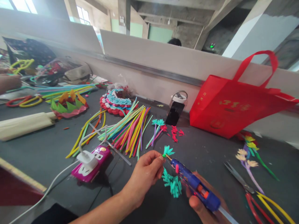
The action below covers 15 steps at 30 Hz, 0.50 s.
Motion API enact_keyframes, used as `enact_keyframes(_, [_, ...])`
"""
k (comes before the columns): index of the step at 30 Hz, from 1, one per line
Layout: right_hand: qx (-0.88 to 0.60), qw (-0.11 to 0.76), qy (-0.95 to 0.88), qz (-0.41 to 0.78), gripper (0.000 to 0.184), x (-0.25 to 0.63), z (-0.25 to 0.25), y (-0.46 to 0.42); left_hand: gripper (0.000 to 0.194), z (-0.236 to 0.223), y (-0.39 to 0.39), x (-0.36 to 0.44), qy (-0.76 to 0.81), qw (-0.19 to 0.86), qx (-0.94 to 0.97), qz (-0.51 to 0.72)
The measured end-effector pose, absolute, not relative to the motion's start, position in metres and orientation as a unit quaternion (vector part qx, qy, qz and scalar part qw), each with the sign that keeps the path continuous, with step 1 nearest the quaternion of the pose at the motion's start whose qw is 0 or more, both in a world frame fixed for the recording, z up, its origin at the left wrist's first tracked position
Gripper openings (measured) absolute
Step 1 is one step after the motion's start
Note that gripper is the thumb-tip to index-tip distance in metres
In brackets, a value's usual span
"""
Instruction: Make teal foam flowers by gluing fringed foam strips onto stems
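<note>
My left hand (148, 171) pinches a small teal fringed flower (168, 151) by its green base, above the table. In my right hand (203, 202) is a blue hot glue gun (195, 183) with a glue stick at its back end. The gun's nozzle tip is at the flower's base; whether it touches cannot be made out. Below the two hands, a pile of teal fringed pieces (174, 186) lies on the dark tabletop. Farther back are finished-looking teal flowers (158, 122) on stems and several red fringed pieces (174, 133).
A bundle of coloured strips (130, 130) lies behind a purple power strip (93, 163) with a white plug. Scissors (247, 189) and flowers (249, 158) lie right. A red bag (224, 109) and phone (175, 112) stand behind. Another person's hand (9, 82) is far left.
</note>
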State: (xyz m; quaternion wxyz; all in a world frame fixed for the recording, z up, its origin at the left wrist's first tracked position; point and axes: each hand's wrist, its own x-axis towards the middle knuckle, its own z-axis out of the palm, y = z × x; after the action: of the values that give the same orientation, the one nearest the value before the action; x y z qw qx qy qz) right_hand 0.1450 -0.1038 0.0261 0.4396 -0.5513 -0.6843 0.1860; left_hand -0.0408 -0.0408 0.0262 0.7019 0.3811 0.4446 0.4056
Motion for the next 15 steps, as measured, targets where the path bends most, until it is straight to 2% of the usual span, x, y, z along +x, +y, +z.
enact_keyframes(12, [-0.549,0.435,-0.686,0.197,0.062,0.1468,0.0222,-0.1005,0.031,0.0233,-0.0407,-0.0409,0.442,0.704,0.378,0.406])
enact_keyframes(15, [-0.548,0.433,-0.687,0.199,0.059,0.1455,0.0244,-0.1011,0.029,0.0239,-0.0406,-0.0410,0.439,0.707,0.376,0.407])
